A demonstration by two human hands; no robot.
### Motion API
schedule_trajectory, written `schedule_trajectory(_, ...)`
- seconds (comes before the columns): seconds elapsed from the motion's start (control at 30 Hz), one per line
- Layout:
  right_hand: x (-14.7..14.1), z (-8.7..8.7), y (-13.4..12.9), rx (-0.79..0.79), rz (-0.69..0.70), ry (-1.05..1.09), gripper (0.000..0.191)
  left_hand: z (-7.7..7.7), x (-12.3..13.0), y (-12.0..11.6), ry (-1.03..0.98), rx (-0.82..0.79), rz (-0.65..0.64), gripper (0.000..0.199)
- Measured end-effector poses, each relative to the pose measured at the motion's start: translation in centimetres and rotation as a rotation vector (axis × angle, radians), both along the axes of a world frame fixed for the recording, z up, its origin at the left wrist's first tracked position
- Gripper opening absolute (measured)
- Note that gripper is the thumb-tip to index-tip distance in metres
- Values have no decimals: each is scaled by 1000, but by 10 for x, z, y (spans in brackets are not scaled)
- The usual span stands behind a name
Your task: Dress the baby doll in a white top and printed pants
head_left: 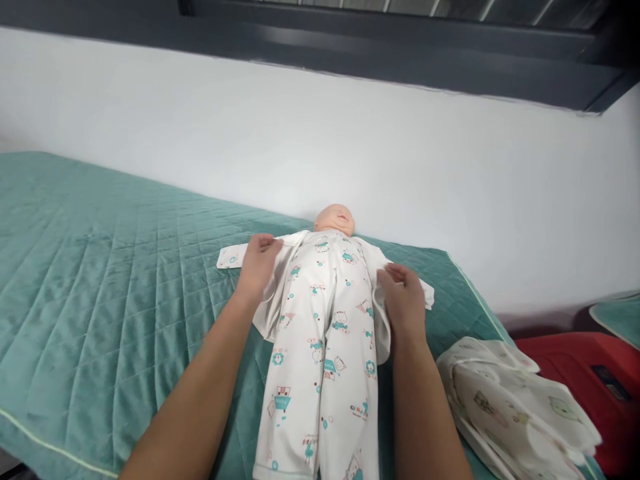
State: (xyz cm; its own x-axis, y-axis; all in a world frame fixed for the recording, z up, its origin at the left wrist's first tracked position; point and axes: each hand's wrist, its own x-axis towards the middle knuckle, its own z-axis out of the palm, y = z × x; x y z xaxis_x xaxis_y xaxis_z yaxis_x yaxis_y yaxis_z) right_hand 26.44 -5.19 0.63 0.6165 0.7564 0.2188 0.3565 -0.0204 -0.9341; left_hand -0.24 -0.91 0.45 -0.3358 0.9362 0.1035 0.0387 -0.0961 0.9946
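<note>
Both hands (pixel 257 265) (pixel 403 297) flank the doll's printed garment (pixel 323 333).

The printed trousers (pixel 320 373) run off the bottom edge, their cuffs unseen.

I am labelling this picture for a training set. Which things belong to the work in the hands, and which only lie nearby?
In the work:
- left hand, on the doll's sleeve side
- right hand, on the garment's edge
- baby doll
- printed white garment laid on the doll

Lying about:
- folded printed cloth at the right
- red box
- green quilted mattress beneath everything
</note>
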Motion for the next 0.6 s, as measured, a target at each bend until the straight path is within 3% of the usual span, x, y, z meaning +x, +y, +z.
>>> schedule_trajectory(0.1,-11,1,0,-66,108,-20,41,-6,12,1,321,39,-107,34)
schedule_trajectory(0.2,-16,3,0,-95,118,-23,43,-14,13,6,526,73,-114,35)
schedule_trajectory(0.33,-15,2,2,-98,135,-12,44,-18,12,10,713,43,-100,33)
schedule_trajectory(0.5,-11,-3,7,-74,152,-23,43,-16,13,13,860,42,20,31)
schedule_trajectory(0.6,-1,-4,9,-66,62,-68,35,-17,-1,19,891,93,56,31)
